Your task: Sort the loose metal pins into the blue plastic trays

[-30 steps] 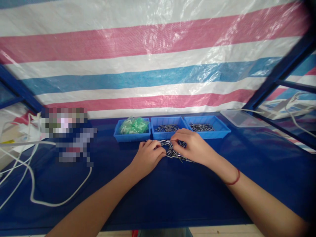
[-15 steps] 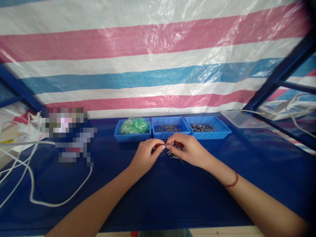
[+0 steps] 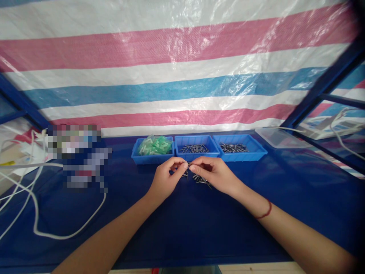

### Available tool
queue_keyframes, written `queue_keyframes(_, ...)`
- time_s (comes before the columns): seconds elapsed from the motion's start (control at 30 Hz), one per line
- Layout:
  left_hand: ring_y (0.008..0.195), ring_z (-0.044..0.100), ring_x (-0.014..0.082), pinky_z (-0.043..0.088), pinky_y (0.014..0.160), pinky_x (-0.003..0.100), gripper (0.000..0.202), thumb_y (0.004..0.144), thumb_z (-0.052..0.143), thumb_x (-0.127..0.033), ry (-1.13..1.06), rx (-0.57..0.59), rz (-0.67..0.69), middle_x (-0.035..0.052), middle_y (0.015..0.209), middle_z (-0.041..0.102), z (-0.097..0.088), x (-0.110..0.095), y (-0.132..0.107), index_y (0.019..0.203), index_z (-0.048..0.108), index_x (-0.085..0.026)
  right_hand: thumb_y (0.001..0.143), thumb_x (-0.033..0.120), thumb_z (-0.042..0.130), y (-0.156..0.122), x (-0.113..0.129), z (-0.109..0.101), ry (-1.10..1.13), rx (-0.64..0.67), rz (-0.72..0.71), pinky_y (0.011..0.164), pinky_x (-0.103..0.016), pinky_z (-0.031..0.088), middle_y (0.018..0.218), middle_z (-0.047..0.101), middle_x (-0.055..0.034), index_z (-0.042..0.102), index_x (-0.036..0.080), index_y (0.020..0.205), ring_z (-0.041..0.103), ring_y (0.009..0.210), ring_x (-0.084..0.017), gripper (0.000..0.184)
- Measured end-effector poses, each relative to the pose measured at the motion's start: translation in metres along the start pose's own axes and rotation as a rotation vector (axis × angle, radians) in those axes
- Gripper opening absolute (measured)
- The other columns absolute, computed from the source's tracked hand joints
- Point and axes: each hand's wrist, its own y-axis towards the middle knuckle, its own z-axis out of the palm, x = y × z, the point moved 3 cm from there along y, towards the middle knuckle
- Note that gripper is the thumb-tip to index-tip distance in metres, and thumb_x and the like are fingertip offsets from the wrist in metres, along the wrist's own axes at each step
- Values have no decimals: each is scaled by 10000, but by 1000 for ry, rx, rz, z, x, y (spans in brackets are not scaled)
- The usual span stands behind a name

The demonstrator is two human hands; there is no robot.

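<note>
My left hand [image 3: 167,177] and my right hand [image 3: 218,175] meet fingertip to fingertip above the blue table. Each is closed in a pinch on the same thin, silver-and-dark rod [image 3: 188,164], mostly covered by the thumbs and forefingers. Under my right hand lies a loose pile of similar thin rods [image 3: 202,180], dark with light parts. A few more rods [image 3: 185,176] show beside the left fingertips. Just behind the hands, a blue tray [image 3: 196,137] holds many thin metal rods.
Left of that tray, another blue tray [image 3: 137,156] holds green and clear plastic bags. A third tray [image 3: 256,150], at right, contains short dark metal pieces. White cables [image 3: 54,236] run over the table's left side near a blurred patch. A clear plastic lid [image 3: 281,137] lies back right.
Both hands have shifted slightly left. The right thumb and fingers have closed in toward the left fingertips, and less of the rod between them shows.
</note>
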Motion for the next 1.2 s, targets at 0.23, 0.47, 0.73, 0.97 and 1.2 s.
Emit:
queue_keyframes(0.23, 769, 581, 143, 460, 720, 238, 189, 888, 537, -342, -13, -25, -7, 22, 829, 623, 0, 3, -2, 916, 608, -169, 877, 440, 538, 1, 3, 1, -51, 94, -12, 605, -251, 399, 750, 608, -21, 646, 163, 786, 508, 665, -127, 311)
queue_keyframes(0.47, 744, 569, 130, 458, 698, 232, 147, 878, 556, -306, 12, -32, 45, 19, 838, 625, -1, 3, -2, 929, 607, -178, 848, 445, 578, 1, -3, 5, 5, 66, 17, 566, -248, 377, 727, 577, -8, 638, 169, 814, 472, 624, -116, 285)
queue_keyframes(0.73, 742, 560, 127, 447, 658, 227, 105, 886, 536, -261, 82, -27, 131, 26, 845, 608, -2, -6, 1, 881, 591, -173, 819, 402, 626, 1, 4, 0, 75, -74, -57, 580, -250, 402, 698, 552, 7, 606, 176, 808, 480, 626, -115, 227)
queue_keyframes(0.97, 760, 564, 127, 436, 699, 238, 113, 905, 513, -249, 319, 46, 196, 23, 862, 600, -2, -8, 0, 915, 604, -182, 834, 449, 592, 3, 11, -29, -132, -314, -141, 537, -243, 394, 654, 561, 7, 608, 178, 766, 476, 573, -113, 280)
queue_keyframes(1.2, 887, 606, 170, 445, 804, 273, 174, 912, 458, -228, 703, 89, 161, 29, 926, 632, -15, -14, 2, 885, 627, -196, 841, 404, 545, 4, -4, -116, -718, -848, -8, 617, -293, 418, 657, 635, -28, 662, 175, 776, 574, 599, -168, 265)
